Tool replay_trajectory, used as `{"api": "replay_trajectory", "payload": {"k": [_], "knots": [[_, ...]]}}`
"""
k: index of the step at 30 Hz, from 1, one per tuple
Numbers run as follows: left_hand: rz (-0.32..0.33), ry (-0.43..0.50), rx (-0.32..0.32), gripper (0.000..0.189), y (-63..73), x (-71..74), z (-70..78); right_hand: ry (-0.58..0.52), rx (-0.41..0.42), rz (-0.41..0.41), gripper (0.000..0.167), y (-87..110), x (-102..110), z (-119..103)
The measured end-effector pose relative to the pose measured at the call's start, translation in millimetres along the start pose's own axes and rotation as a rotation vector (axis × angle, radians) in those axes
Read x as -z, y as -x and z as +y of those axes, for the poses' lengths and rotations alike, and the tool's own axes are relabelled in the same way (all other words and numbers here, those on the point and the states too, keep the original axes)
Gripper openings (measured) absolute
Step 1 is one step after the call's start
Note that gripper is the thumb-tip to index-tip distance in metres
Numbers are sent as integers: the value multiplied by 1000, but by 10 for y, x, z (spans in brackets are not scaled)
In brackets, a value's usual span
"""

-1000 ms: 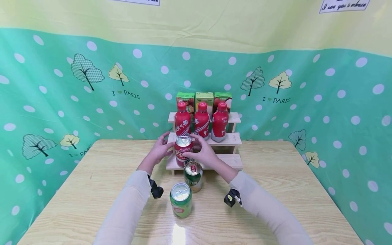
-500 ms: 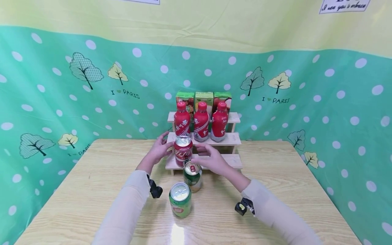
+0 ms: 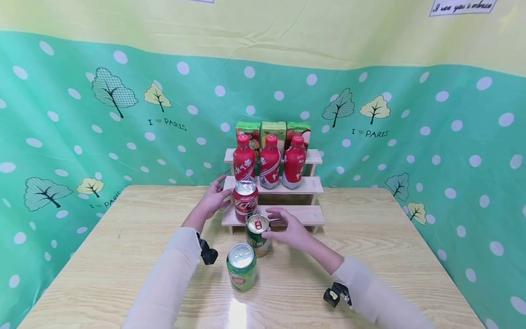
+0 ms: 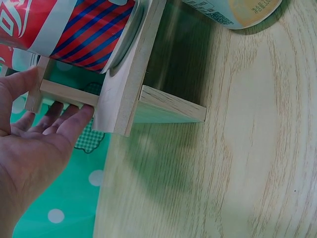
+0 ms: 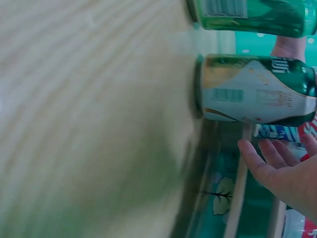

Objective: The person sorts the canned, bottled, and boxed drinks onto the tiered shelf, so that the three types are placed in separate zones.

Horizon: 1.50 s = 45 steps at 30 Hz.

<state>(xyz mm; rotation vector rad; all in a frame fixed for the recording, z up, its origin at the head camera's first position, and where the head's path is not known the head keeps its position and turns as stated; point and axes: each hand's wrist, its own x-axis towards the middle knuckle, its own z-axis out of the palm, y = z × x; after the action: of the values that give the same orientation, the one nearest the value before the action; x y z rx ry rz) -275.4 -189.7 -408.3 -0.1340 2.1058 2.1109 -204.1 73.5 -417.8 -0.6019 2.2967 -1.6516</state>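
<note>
A red soda can (image 3: 245, 201) stands upright on the left of the bottom step of a small wooden tiered shelf (image 3: 296, 214). My left hand (image 3: 213, 201) is at the shelf's left side; in the left wrist view its fingertips (image 4: 81, 116) meet the side crossbar (image 4: 69, 93), thumb by an upright. In front of the shelf, a dark green can (image 3: 258, 235) with a gold-and-white lower part stands on the table. My right hand (image 3: 289, 230) is beside it, fingers spread and thumb overlapping its edge; the right wrist view shows fingers apart from the can (image 5: 257, 91).
A light green can (image 3: 241, 269) stands nearer on the wooden table (image 3: 164, 256). Three red bottles (image 3: 270, 164) line the middle step, and three juice cartons (image 3: 273, 132) the top one. A dotted cloth (image 3: 185, 114) hangs behind.
My right hand has left the red can and moved down and right to the dark green can. The red can stays on the step; my left hand has hardly moved.
</note>
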Motion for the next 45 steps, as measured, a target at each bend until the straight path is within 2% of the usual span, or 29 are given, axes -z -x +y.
{"api": "replay_trajectory", "payload": {"k": [13, 23, 28, 33, 45], "knots": [[-9, 1, -2, 73, -22, 6, 22, 5, 21, 20, 77, 45, -178, 146], [-4, -4, -9, 72, -19, -5, 27, -46, 25, 68, 87, 29, -321, 203], [-8, -5, -9, 73, -21, -3, 28, -78, 54, 88, 84, 18, -361, 203], [-13, -9, -13, 74, -29, 11, 21, -56, 73, 103, 80, 10, -371, 217], [-5, -17, -1, 73, -27, 12, -23, -17, 25, 115, 81, 72, -362, 187]]}}
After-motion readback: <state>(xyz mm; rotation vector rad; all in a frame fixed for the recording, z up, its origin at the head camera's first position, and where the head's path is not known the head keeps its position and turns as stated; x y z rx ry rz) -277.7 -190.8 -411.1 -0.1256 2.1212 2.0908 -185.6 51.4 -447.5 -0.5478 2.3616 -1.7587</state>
